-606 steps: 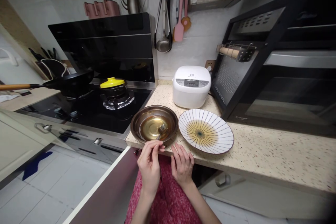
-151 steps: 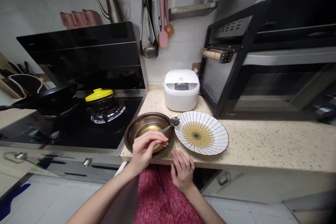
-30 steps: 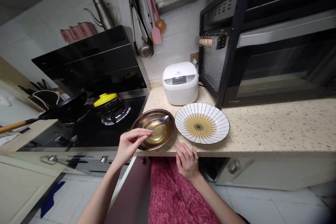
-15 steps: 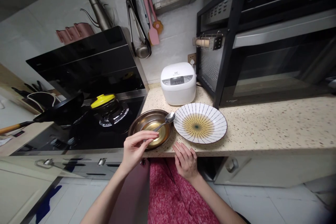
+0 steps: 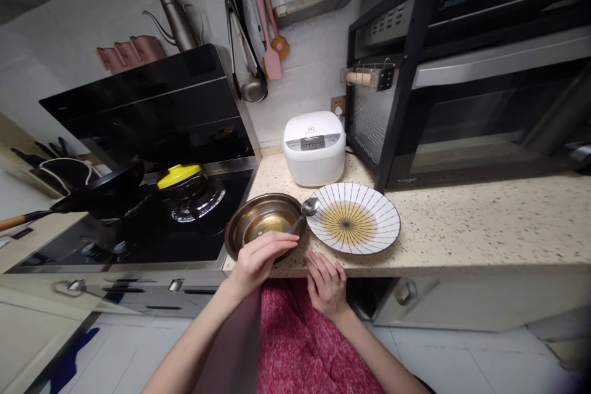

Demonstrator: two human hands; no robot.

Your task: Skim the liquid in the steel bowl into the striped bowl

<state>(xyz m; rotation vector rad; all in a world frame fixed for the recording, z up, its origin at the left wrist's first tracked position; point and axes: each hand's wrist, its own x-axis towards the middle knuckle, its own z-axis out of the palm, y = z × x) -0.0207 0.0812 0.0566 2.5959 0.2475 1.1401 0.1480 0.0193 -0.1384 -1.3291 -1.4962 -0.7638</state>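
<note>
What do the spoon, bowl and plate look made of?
Spoon: metal, probably stainless steel; shiny, with bright highlights on its rounded end.
Bowl: likely metal too; brownish sheen and soft reflections along the wall.
Plate: probably glazed ceramic; smooth white with thin dark rays, though melamine is possible.

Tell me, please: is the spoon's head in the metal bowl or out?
Out: the head of the spoon shows past the metal bowl, by the plate; the left hand holds it.
</note>
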